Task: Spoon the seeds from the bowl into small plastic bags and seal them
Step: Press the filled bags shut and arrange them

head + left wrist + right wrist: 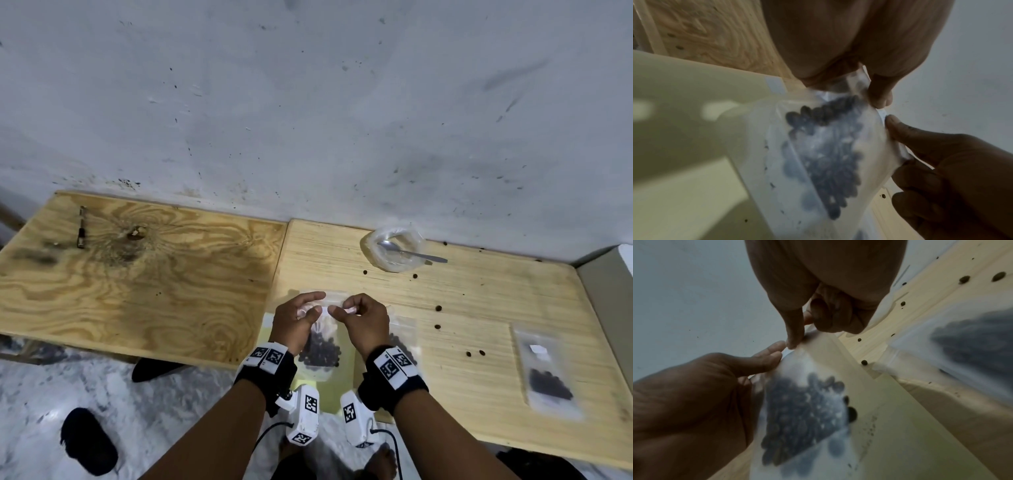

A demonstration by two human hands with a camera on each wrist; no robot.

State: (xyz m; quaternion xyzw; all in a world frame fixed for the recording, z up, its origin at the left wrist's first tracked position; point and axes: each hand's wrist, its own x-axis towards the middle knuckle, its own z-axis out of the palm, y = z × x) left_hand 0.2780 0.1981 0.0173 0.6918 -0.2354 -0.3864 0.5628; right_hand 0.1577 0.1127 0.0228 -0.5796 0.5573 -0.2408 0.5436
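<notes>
Loose seeds [437,308] dot the table [479,291] (bowl [394,248] holds spoon [411,254]).

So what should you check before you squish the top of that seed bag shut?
1. Both hands on the bag's top: ok, left hand and right hand pinch the held bag there.
2. Seeds sit low in the held bag: ok.
3. Strip free of seeds: cannot tell, fingers hide it.
4. Top already closed: cannot tell.
5. Spoon parked: ok, in the bowl.
6. Table tidy: not ok, loose seeds lie scattered.
</notes>
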